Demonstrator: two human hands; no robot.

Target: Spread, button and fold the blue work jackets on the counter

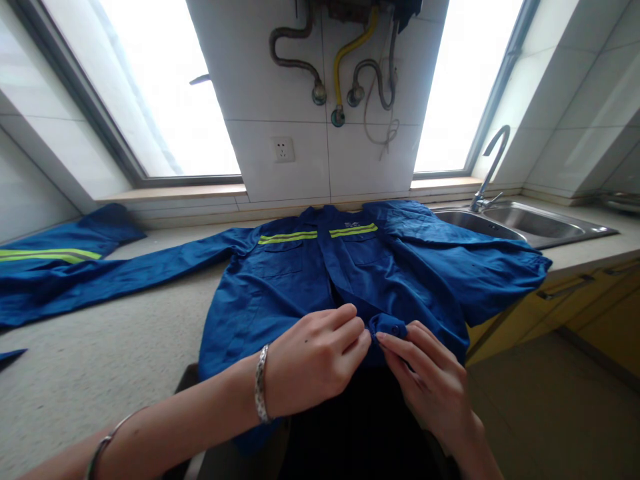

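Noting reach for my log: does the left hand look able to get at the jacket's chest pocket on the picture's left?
Probably yes: the chest pocket lies uncovered, with only jacket fabric between it and the left hand, though that hand seems busy at the bunched cloth.

Light: daylight from the left window [165,87] and right window [465,80], both blown out to white, the wall [260,93] between them greyed against the glare. Shade: soft on the jacket [280,293], dim over the floor [550,407], near-black at lower centre with detail lost; pale gleams on the sink [600,230] and tap [479,202]. Picture: wide-angle stretch, window frames [77,87] slanting, edges softly blurred.
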